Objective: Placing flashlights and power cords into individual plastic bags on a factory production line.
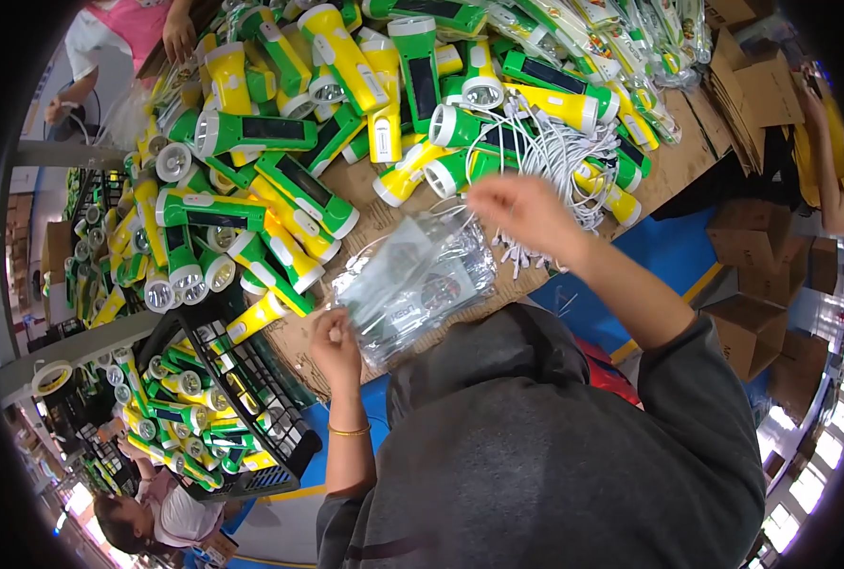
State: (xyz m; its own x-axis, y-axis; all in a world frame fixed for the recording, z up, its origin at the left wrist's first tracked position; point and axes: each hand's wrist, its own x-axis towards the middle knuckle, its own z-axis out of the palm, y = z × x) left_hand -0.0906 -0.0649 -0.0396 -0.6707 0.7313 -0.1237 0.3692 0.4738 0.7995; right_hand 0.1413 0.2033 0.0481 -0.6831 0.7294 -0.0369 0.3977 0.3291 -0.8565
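Observation:
Clear plastic bags (412, 284) lie in a pile on the cardboard-covered table right before me, with pale printed sheets showing through. My left hand (335, 343) is at the pile's left edge, its fingers curled closed on the rim of a bag. Over the far right side of the bags is my right hand (524, 213), fingers drawn together; a thin white cable seems to run from the fingertips. Just beyond it lies a tangled heap of white cables (559, 156). Green and yellow flashlights (299, 190) are heaped along the far side and left of the bags.
A black basket (275, 441) full of flashlights stands at the lower left, near a grey metal frame (71, 365) with a tape roll (52, 377). Bagged flashlights (621, 57) lie at the far right. Cardboard boxes (749, 237) stand at right. Other people work around the table.

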